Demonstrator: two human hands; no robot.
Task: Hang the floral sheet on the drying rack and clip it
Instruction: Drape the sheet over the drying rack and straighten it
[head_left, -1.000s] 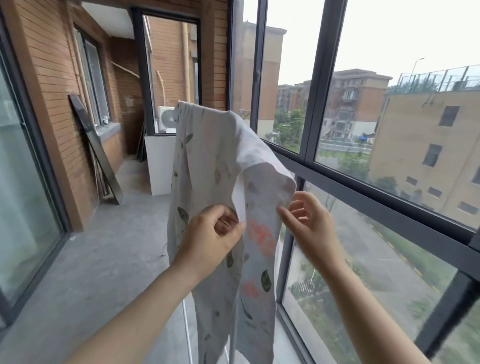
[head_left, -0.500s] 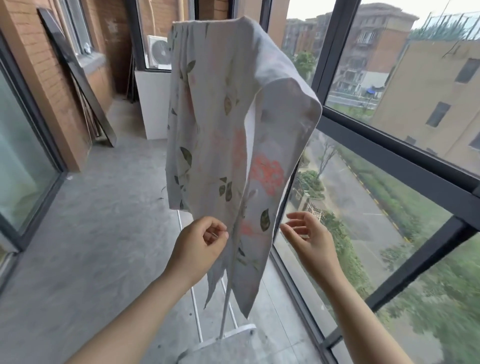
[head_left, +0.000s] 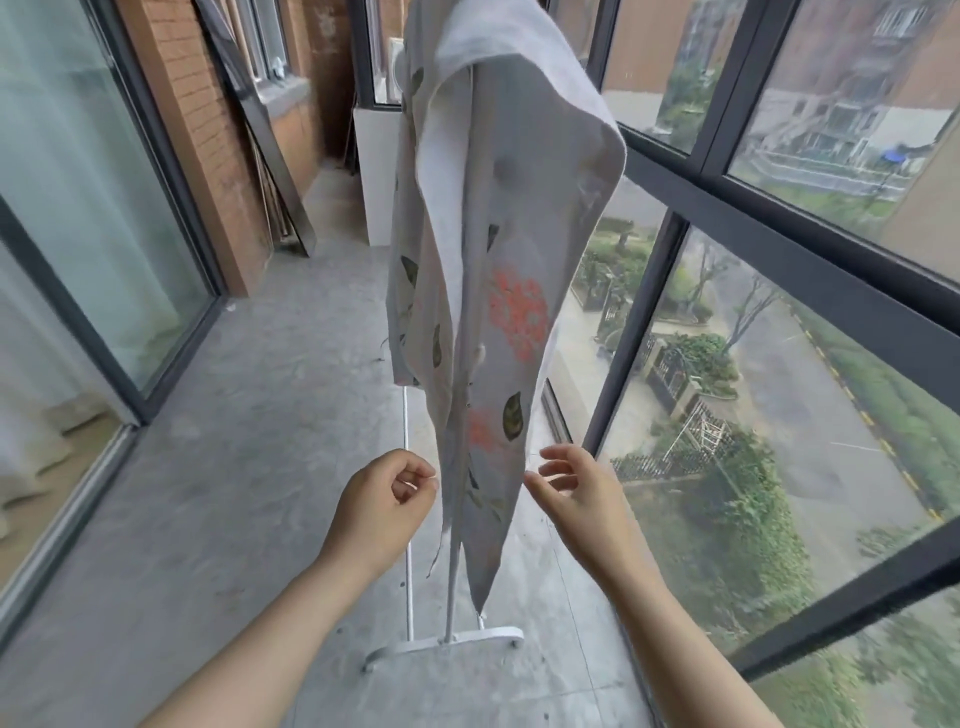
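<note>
White floral fabric sheet (head_left: 498, 260) hung over the white metal drying rack (head_left: 447, 638) at your twelve o'clock. Your left hand (head_left: 384, 501), fingers curled at its nine o'clock, perhaps pinched the hem; your right hand (head_left: 576, 493), loosely spread, held nothing at three.

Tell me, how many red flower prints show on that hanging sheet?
2. On the floral sheet, a large red flower sits mid-height; a smaller, fainter one lies below it, beside a dark leaf. Folds and the far side may hide more.

Grey concrete floor (head_left: 234, 467), brick wall (head_left: 208, 130), dark-framed windows (head_left: 779, 244), white cabinet (head_left: 376, 176), leaning panel (head_left: 275, 171)
</note>
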